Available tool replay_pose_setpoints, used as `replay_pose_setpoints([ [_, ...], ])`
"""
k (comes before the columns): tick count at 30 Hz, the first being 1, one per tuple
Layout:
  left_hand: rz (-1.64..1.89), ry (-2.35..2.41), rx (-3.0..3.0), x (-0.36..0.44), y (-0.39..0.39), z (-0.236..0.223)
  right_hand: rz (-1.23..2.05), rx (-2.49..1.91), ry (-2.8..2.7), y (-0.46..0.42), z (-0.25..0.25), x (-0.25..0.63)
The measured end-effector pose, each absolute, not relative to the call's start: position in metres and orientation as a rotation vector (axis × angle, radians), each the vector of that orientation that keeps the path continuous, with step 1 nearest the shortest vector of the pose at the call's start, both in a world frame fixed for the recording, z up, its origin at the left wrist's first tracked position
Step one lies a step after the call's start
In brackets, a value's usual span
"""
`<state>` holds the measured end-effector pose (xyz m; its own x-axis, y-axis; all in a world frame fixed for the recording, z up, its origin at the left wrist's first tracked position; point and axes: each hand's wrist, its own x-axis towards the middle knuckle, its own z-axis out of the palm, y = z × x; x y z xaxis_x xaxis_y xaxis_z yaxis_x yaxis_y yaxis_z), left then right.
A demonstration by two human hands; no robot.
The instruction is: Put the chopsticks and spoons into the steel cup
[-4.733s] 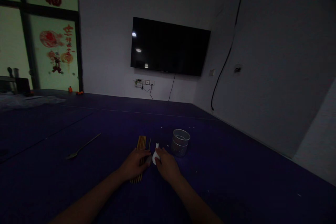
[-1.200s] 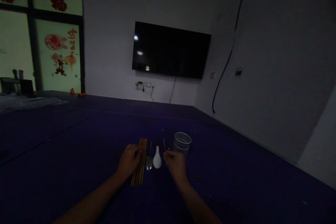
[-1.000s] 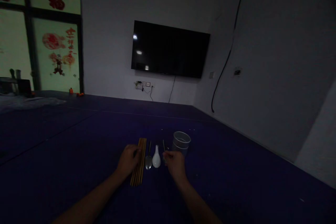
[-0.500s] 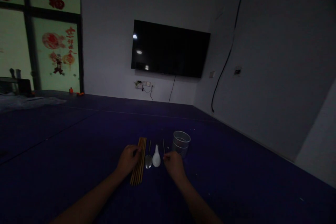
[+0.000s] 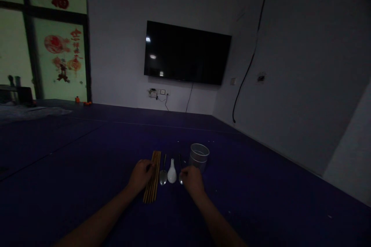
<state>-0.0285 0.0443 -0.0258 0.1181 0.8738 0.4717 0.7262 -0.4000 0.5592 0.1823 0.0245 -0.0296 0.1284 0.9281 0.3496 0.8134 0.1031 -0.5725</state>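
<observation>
Several wooden chopsticks (image 5: 156, 179) lie side by side in a bundle on the dark blue surface. My left hand (image 5: 141, 175) rests at their left edge, its curled fingers reaching over them. To their right lie a metal spoon (image 5: 163, 177) and a white soup spoon (image 5: 172, 175), handles pointing away from me. Another metal spoon (image 5: 181, 179) lies in line with these. My right hand (image 5: 193, 178) is closed at the middle of that spoon and covers part of it. Just behind this hand stands a round metal cup (image 5: 199, 153), upright.
The dark blue surface (image 5: 261, 200) stretches to the walls, with small pale specks on it. A black television (image 5: 187, 54) hangs on the far wall. A dark cable (image 5: 248, 67) hangs at the right. Clear plastic sheeting (image 5: 31, 112) lies far left, near small orange objects (image 5: 77, 99).
The right-hand metal spoon's bowl now shows beside my right fingers, where it was hidden before. My left hand stays at the chopsticks. The whole view has shifted slightly.
</observation>
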Motion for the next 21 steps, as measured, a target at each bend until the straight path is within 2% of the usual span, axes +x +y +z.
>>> replay_pose_setpoints([
  [21,1.187,1.569,2.195,-0.0302,0.0455,-0.0300,0.181,-1.674,-1.722,0.0273,-0.0321,0.1797],
])
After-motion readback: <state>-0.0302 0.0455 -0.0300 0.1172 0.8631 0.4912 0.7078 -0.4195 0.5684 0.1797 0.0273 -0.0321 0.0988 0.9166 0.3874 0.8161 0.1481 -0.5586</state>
